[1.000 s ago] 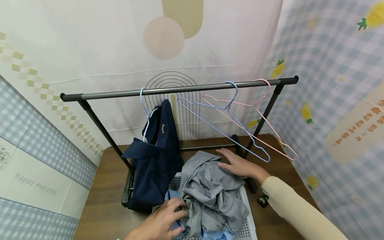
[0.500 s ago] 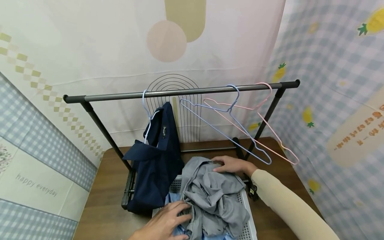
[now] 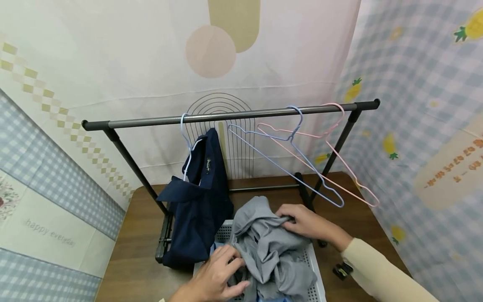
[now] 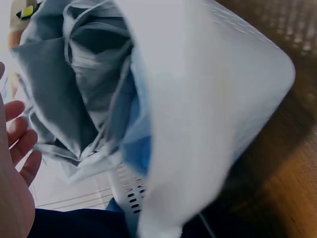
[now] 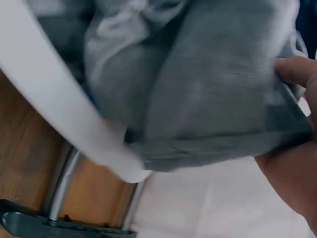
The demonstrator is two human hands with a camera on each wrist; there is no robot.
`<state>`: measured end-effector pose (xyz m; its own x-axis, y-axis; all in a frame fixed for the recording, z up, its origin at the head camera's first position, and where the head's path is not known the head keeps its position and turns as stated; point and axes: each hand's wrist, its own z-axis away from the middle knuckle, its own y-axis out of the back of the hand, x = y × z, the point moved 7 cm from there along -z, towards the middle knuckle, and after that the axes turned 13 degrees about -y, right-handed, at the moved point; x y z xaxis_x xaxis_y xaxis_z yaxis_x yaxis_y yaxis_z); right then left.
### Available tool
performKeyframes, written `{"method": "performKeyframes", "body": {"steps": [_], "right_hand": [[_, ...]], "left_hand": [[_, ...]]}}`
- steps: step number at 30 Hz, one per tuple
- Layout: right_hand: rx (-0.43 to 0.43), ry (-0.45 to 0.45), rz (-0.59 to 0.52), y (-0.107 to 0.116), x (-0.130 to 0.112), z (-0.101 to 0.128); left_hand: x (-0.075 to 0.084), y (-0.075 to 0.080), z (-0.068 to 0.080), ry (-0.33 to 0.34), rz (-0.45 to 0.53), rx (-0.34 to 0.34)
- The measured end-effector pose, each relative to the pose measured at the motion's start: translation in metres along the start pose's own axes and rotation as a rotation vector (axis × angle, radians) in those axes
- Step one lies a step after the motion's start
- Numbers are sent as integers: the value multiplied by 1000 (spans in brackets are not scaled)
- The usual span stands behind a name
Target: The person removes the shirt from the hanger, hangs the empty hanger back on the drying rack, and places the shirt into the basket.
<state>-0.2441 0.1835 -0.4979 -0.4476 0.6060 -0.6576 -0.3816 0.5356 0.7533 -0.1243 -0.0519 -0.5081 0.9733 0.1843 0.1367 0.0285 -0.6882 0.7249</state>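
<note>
Currently, right hand (image 3: pixel 303 222): thumb and fingers pinched an edge of the gray garment (image 3: pixel 273 247) by the far right corner of the basket (image 3: pixel 317 272).
Left hand (image 3: pixel 219 272): fingers loosely bent, nothing visibly held, by the basket's left side; whether the fingertips met the cloth could not be told.
Gray garment: lay crumpled in the basket, heaped above its rim.
Blue cloth (image 4: pixel 136 148): lay in the basket, partly under the gray.
Navy garment (image 3: pixel 192 235): hung left of the basket.
Handling: a slow pull by that one edge seemed wisest, so the folds could loosen over the basket; the left hand was well placed to keep the blue cloth from dragging along.
</note>
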Motion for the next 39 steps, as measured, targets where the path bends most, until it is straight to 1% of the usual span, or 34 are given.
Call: {"method": "performKeyframes", "body": {"steps": [2, 4, 7, 10, 12, 15, 18, 20, 22, 26, 29, 31, 33, 34, 36, 39], "right_hand": [[11, 75, 19, 2, -14, 16], [-3, 131, 38, 0, -23, 30], [-65, 168, 73, -11, -30, 46], [-150, 167, 92, -28, -30, 58], [-199, 168, 94, -40, -30, 63], [-253, 178, 89, -57, -31, 67], [-295, 169, 99, -71, -32, 69], [-337, 141, 114, -78, -31, 71], [-387, 96, 123, -84, -29, 73], [-480, 1, 144, -93, -24, 79], [-555, -124, 151, -101, -15, 79], [-610, -220, 142, -106, -6, 78], [-641, -299, 141, -108, 2, 76], [-648, -326, 139, -109, 5, 75], [-634, -336, 136, -108, 11, 70], [-582, -331, 130, -102, 18, 61]], "left_hand": [[0, 1, -3, 23, -13, 14], [-1, 1, -4, 59, -39, 4], [-6, -2, -4, 130, -75, -65], [-12, -9, -5, 174, -81, -163], [-17, -16, -6, 203, -44, -235], [-24, -30, -7, 246, 30, -371], [-27, -45, -7, 264, 86, -523], [-28, -53, -5, 268, 118, -609], [-28, -59, -2, 273, 140, -680], [-29, -67, 8, 322, 204, -798], [-29, -72, 16, 370, 257, -864], [-30, -74, 19, 395, 280, -892], [-32, -76, 20, 418, 286, -914], [-33, -77, 19, 429, 283, -926], [-35, -78, 18, 443, 265, -950], [-39, -79, 15, 469, 235, -978]]}}
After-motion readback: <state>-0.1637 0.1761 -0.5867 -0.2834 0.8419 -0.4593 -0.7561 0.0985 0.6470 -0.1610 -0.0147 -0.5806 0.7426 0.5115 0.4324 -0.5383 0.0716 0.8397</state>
